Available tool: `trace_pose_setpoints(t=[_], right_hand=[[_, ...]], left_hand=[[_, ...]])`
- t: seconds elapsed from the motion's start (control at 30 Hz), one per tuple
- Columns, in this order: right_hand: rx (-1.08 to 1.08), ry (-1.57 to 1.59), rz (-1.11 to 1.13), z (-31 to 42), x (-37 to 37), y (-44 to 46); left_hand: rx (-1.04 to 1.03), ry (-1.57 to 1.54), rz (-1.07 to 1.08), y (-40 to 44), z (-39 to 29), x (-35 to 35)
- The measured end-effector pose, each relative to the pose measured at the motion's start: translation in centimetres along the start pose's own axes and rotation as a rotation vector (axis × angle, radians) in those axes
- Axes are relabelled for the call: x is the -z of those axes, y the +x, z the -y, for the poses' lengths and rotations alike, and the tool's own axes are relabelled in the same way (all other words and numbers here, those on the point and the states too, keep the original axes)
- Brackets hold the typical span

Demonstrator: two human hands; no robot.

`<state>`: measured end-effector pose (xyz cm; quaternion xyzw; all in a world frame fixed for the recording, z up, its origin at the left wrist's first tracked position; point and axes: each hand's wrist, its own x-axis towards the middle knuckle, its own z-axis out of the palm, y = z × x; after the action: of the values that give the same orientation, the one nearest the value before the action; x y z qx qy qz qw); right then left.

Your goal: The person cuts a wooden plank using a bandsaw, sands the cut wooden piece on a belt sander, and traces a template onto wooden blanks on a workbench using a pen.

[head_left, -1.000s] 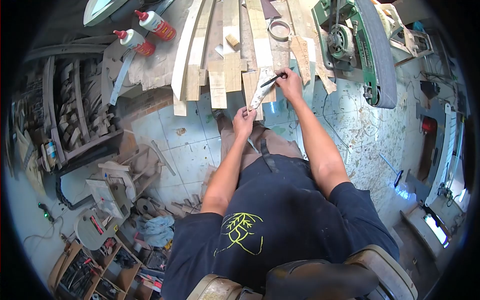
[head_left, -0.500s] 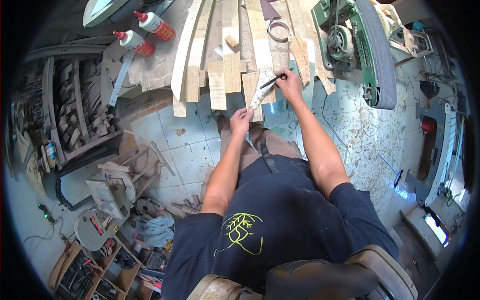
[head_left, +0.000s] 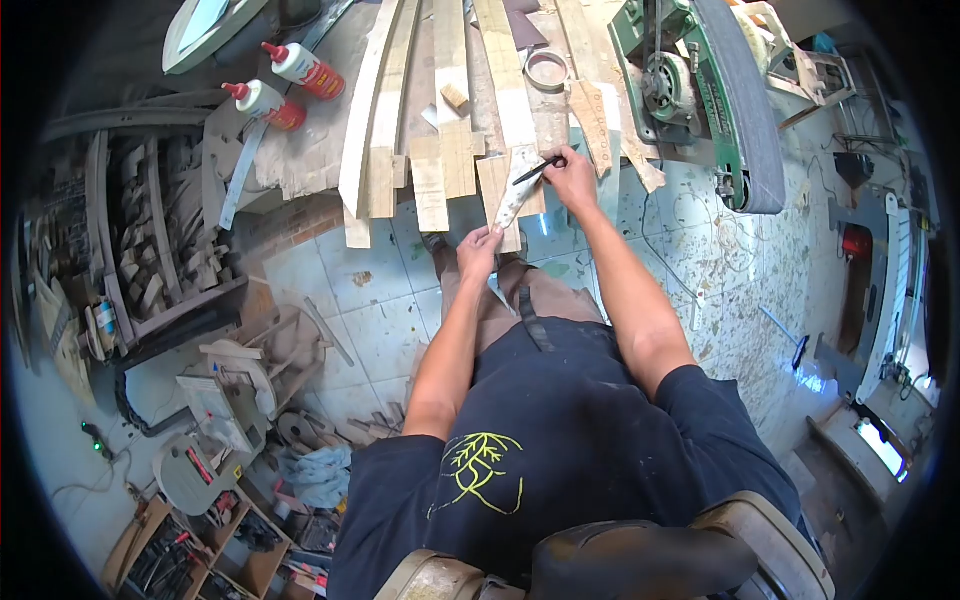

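Note:
My right hand [head_left: 574, 180] is closed around a black pen [head_left: 535, 172], whose tip points left over a pale, speckled, template-like piece [head_left: 515, 190]. That piece tapers toward me and lies on a wooden strip [head_left: 512, 108] near the bench edge. At its lower end, my left hand [head_left: 479, 254] pinches the narrow tip. Whether the pen tip touches the surface I cannot tell. Beside the strip lie several other long boards, and a small wood block [head_left: 455, 96] rests on one of them.
Two glue bottles [head_left: 307, 70] with red caps stand on the bench's left. A roll of tape [head_left: 546, 70] and a perforated wooden template [head_left: 590, 122] lie right of the strip. Farther right is a green belt sander [head_left: 715, 110]. A scrap rack [head_left: 160, 210] stands at left.
The view has shifted slightly, so the bench items appear a little more to the left. Both hands keep their holds, and the pen stays over the pale piece.

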<state>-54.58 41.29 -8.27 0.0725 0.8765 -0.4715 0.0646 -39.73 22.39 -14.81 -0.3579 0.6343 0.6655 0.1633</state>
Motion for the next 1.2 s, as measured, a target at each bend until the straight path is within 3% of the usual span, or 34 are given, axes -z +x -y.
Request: trace_pose_setpoints(t=[0.5,0.6,0.7,0.8,0.83,0.93,0.97,1.07,1.1,1.2], right_hand=[[-0.046,0.143,0.089,-1.1,-0.1,0.5],[0.03,0.099,0.06,-1.5,-0.3,0.7],[-0.04,0.095,0.058,-0.7,-0.1,0.6],[-0.008,0.1,0.081,1.8,0.8,-0.3],[-0.021,0.185,0.108,2.8,0.8,-0.7],[0.018,0.342,0.223,4.6,-1.2,-2.0],[-0.022,0.4,0.267,6.1,-1.7,-2.7],[-0.006,0.495,0.354,7.9,-4.2,-2.7],[0.047,0.26,0.363,8.8,-4.2,-2.4],[0.42,-0.046,0.245,10.6,-6.0,-1.0]], left_hand=[[0.025,0.004,-0.015,-0.8,-1.4,-0.2],[-0.011,0.036,-0.018,-0.9,-1.4,-0.1],[-0.057,0.209,-0.067,-1.1,-2.0,-0.1],[-0.45,0.606,-0.364,-3.4,-4.4,-0.6],[-0.64,0.606,-0.403,-3.6,-5.2,-0.3],[-0.637,0.482,-0.18,-4.4,-7.8,1.2],[-0.457,0.423,-0.077,-5.5,-9.6,1.9],[-0.474,0.402,-0.187,-5.0,-9.5,4.5],[-0.462,0.383,-0.234,-4.5,-9.1,5.8],[-0.626,0.397,-0.44,-3.3,-9.3,10.9]])
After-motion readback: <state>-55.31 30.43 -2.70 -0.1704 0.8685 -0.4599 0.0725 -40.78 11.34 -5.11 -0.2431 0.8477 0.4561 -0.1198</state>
